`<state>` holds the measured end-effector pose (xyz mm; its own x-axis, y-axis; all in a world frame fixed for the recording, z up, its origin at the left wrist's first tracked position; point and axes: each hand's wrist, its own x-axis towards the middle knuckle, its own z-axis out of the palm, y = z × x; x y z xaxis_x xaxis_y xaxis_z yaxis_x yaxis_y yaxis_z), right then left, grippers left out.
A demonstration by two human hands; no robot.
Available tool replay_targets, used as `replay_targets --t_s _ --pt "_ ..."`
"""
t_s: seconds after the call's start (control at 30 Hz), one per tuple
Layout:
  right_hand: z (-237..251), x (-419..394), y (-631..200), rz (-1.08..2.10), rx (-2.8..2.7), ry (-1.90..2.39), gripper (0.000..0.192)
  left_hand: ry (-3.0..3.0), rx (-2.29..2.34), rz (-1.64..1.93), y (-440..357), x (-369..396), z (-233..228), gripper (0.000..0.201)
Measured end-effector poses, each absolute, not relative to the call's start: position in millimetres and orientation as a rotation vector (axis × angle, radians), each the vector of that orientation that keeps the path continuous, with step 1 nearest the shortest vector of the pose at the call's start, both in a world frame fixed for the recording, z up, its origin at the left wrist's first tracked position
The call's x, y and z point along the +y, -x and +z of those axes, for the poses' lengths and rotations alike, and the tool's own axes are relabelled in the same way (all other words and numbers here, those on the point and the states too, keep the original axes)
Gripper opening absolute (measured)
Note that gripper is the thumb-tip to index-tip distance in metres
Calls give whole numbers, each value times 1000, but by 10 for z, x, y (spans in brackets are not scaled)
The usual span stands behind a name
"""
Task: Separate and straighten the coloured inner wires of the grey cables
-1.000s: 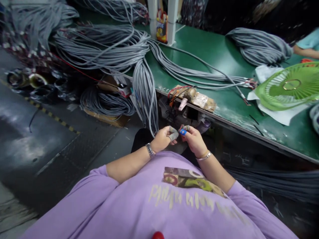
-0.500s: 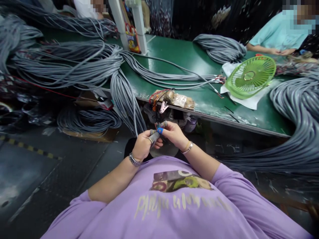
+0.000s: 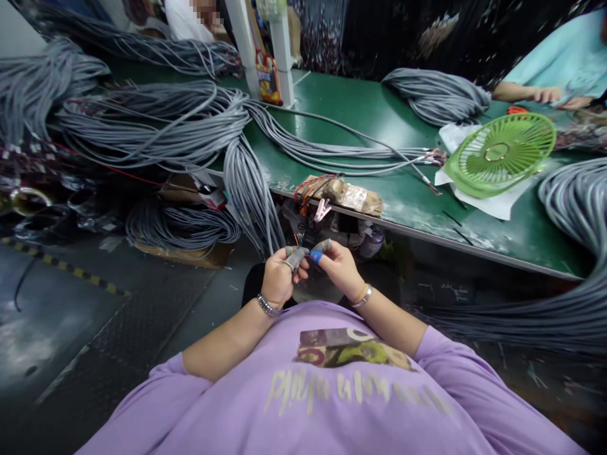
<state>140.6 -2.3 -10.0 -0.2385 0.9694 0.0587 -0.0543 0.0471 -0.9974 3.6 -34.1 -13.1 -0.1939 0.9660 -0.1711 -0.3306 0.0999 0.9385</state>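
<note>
Hands hardly shifted since 0.5 s ago: left hand [image 3: 279, 280] pinches grey cable end [image 3: 298, 243], coloured cores exposed; right hand [image 3: 337, 268] fingertips close on them.

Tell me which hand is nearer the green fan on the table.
Right. The right hand sits on the fan's side, below the table edge; the left hand is beside it, further from the fan.

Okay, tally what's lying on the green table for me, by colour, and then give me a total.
On the green table:
Grey: 2, the big cable bundle and the smaller coil
Green: 1, the fan grille
White: 1, the sheet under it
Brown: 1, the taped block at the edge
Total: 5
</note>
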Motion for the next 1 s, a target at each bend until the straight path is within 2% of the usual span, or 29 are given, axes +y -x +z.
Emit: replay_targets --t_s 0.23,0.47,0.57,0.77,1.0 --pt "-36 76 -1375 1605 -1335 994 32 -853 1213 1300 -32 -376 -225 30" --pt "-168 83 -1334 1775 -1045 1008 18 -785 1201 1316 -80 -388 -206 30" --pt "-167 66 -1345 1741 -1029 995 16 -764 1190 1319 -86 -379 -209 29" --pt "-99 83 -1386 1732 -1195 965 31 -874 1175 1263 -72 -376 -280 28" --pt "-180 74 -1334 1645 -1118 1027 34 -753 1189 1363 -98 -376 -246 27"
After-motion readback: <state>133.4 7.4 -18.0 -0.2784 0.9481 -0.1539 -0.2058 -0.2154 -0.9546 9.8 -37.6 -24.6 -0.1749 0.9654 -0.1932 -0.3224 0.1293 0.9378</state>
